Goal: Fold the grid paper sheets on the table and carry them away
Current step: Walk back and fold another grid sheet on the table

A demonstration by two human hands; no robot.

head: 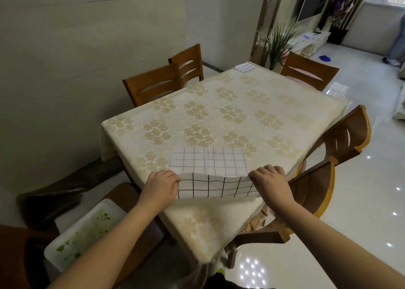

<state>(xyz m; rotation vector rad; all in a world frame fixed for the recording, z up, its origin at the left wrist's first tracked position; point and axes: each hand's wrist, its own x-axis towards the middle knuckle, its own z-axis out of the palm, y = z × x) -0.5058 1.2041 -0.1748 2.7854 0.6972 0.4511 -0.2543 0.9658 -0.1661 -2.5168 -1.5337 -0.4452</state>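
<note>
A white grid paper sheet (210,162) lies near the front of the table (219,113), which is covered by a cream floral cloth. Its near edge is lifted and curled toward the far side, showing darker grid lines on the raised flap (217,186). My left hand (161,186) pinches the flap's left corner. My right hand (270,182) pinches its right corner. A second, folded grid sheet (245,66) rests at the table's far edge.
Wooden chairs stand around the table: two at the far left (153,84), one at the far right (309,71), two at the right (341,139). A white tray with green scraps (85,229) sits at the lower left. A potted plant (279,43) stands beyond the table.
</note>
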